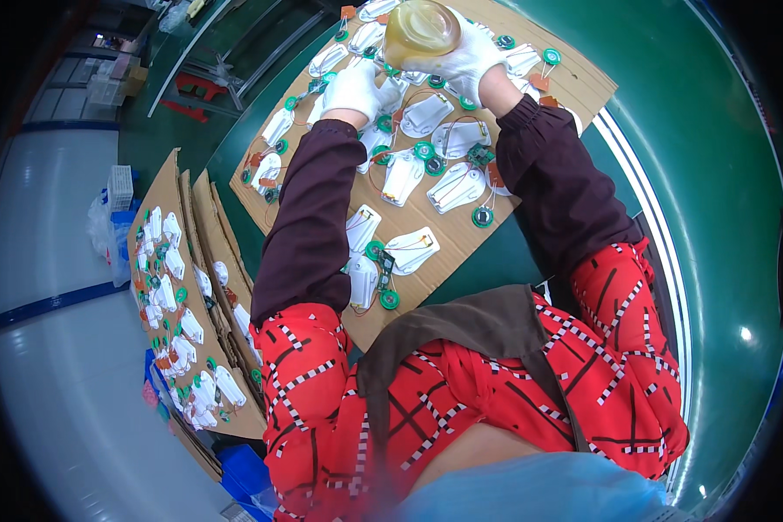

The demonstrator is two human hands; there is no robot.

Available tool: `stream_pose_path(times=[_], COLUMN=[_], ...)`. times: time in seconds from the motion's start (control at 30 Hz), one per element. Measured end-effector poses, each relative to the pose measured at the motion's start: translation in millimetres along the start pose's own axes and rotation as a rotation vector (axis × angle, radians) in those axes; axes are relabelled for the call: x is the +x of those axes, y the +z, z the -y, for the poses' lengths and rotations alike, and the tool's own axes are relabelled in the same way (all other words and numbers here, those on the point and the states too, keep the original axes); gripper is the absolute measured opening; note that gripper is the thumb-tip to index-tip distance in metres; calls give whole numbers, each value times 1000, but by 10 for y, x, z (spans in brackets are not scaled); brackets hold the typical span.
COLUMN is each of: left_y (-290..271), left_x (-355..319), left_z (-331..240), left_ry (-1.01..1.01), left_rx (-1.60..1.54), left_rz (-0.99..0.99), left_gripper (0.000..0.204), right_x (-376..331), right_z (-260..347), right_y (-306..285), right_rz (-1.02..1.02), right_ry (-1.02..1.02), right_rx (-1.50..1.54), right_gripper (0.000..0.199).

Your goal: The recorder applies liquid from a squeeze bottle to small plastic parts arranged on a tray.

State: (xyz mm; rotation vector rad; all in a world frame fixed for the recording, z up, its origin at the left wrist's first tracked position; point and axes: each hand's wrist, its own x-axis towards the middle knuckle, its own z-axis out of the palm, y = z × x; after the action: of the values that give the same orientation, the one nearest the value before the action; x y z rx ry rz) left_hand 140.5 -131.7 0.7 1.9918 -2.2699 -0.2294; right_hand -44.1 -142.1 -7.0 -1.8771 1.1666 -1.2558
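My right hand (470,65), in a white glove, is wrapped round a translucent yellowish bottle (419,33) whose round base faces me. The bottle is tipped over the far part of a cardboard sheet (461,252), and its other end is hidden. To its left, my gloved left hand (355,90) is low over the sheet with bent fingers among the parts; what they pinch is hidden. White plastic housings (426,115) lie all over the sheet, with thin wires, green round pieces (389,300) and small circuit boards (479,155) attached or beside them.
The sheet rests on a green table (713,174) with a pale metal strip along the right. At the left, more cardboard sheets (235,418) lean upright, carrying similar parts. Beyond them are a blue bin (245,474), a white basket (120,185) and a red stool (191,96).
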Motion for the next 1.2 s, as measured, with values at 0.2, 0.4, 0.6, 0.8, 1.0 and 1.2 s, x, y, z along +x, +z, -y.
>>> stream_pose_path(times=[0.2,0.4,0.6,0.8,1.0,1.2], left_y=[4,21,19,13,-20,-13], left_x=[6,14,-4,-14,-17,-50], left_z=[5,39,14,2,-19,-46], left_ry=[26,27,39,-2,6,2], left_rx=[18,19,7,-5,-13,-62], left_rz=[-3,-6,-19,-6,1,-30], left_gripper=[53,53,54,51,50,44], right_x=[3,22,4,-53,-44,-41], right_z=[-41,-4,-49,154,187,255], right_y=[-84,-78,-65,-65,-67,-128], right_rz=[50,27,-18,-19,37,51], right_ry=[-12,-44,-45,-20,58,30], right_rx=[-115,-217,-127,112,134,99], right_gripper=[63,63,65,66,73,70])
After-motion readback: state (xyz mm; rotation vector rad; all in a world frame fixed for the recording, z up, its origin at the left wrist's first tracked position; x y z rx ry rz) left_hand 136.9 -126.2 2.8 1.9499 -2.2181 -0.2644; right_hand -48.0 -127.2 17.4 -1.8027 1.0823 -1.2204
